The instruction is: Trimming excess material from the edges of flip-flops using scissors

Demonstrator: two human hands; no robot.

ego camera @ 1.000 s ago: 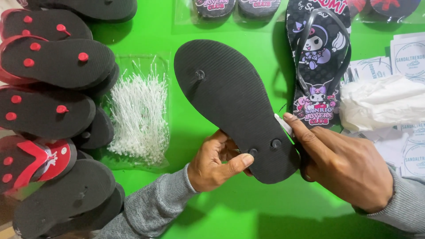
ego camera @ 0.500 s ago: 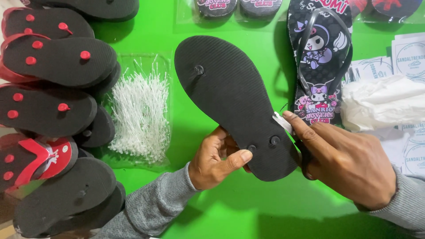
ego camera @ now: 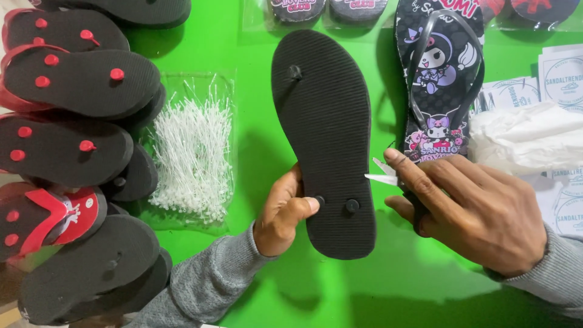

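Since a second ago the sandal [ego camera: 325,130] has swung from a slant to nearly upright, sole side up, and my hands have barely shifted on it. My left hand [ego camera: 282,215] grips its heel edge, thumb pressed on the sole beside one of the two strap plugs [ego camera: 351,206]. My right hand [ego camera: 470,209] is closed around what looks like small scissors [ego camera: 382,176], though most of the tool is hidden under my fingers; the pale tip sits just beside the sandal's right edge, near the plugs. Left of the sandal lies a clear bag of white ties [ego camera: 193,155], and further left a pile of black sandals [ego camera: 73,152] with red plugs. Right of it rests a printed sandal [ego camera: 438,73] on the green tabletop [ego camera: 243,42].
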